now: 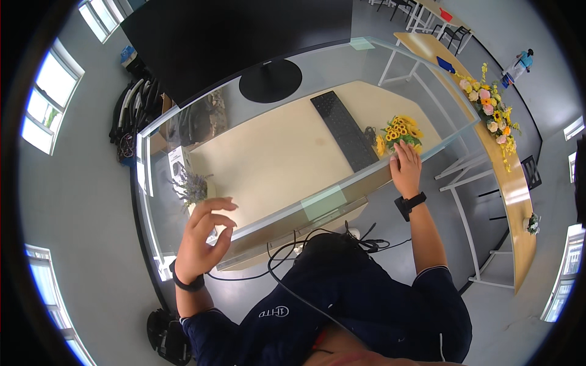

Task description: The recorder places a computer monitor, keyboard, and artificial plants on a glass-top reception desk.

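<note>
Two hands are at the near side of the glass-topped table [274, 215], well apart, and each is close to a different clump of flowers. Sunflowers [403, 127] sit toward the right end, just past the near edge; the right hand [406, 163] comes at them from the person's side, palm down, its fingertips overlapping the lower edge of the clump. From that grip, the blooms lie straight ahead, slightly to the left; they form a rounded mass with no clear long axis. The right fingers are stretched forward with the thumb lying close by, but whether this grip is closed on anything under the petals I cannot tell. Just left of the blooms lies the keyboard [345, 131], its long axis slanting from far left to near right, so its near end comes close to the right fingers. The left hand [207, 235] is far from the sunflowers and much nearer the lavender [192, 186], which stands just beyond its knuckles, ahead and a little to the left. Its grip is bent and empty, thumb and fingertips apart. A white box [177, 158] stands behind the lavender.
</note>
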`<state>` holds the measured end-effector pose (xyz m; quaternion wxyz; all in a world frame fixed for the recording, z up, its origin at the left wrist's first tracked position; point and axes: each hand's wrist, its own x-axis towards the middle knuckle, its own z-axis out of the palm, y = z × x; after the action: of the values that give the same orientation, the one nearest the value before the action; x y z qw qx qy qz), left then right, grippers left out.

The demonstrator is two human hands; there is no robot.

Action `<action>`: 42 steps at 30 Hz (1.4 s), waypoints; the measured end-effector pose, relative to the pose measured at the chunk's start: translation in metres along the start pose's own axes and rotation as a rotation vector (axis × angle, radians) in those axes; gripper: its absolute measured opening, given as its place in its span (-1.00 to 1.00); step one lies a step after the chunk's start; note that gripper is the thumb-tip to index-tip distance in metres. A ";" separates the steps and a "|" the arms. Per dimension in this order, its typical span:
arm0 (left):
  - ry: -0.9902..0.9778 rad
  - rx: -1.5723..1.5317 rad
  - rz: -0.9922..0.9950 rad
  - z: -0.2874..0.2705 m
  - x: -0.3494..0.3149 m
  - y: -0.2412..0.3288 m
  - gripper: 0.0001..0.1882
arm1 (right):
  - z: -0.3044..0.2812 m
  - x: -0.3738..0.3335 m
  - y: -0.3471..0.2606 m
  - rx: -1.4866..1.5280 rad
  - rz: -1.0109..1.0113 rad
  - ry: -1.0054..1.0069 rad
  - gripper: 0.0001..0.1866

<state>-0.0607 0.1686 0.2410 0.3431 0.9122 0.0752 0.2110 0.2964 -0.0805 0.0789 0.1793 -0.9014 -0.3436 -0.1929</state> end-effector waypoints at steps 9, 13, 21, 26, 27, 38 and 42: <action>-0.436 -0.621 -0.049 0.155 -0.004 0.036 -0.80 | -0.022 0.025 0.070 0.513 -0.139 -0.134 -0.74; -0.474 -0.453 -0.287 0.236 -0.012 0.003 -0.75 | -0.009 0.061 0.112 0.452 -0.181 -0.022 -0.74; 0.097 -0.144 -0.568 0.386 0.020 -0.070 -0.65 | 0.023 0.112 0.182 0.058 -0.143 -0.014 -0.71; 0.224 -0.769 -0.798 0.452 0.059 -0.148 -0.63 | 0.021 0.112 0.173 0.139 -0.146 -0.027 -0.74; 0.460 -1.091 -0.930 0.456 0.082 -0.142 -0.60 | 0.018 0.110 0.173 0.132 -0.138 -0.036 -0.74; 0.503 -0.370 -0.632 0.520 0.172 -0.231 -0.61 | 0.015 0.115 0.161 0.112 -0.164 -0.040 -0.73; 0.311 -0.580 -1.099 0.519 0.190 -0.239 -0.39 | 0.018 0.116 0.163 0.089 -0.158 -0.032 -0.72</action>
<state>0.3383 0.0939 -0.2037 0.6192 0.5693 0.5208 0.1459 0.4928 -0.1224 0.0870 0.1981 -0.8656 -0.4246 -0.1767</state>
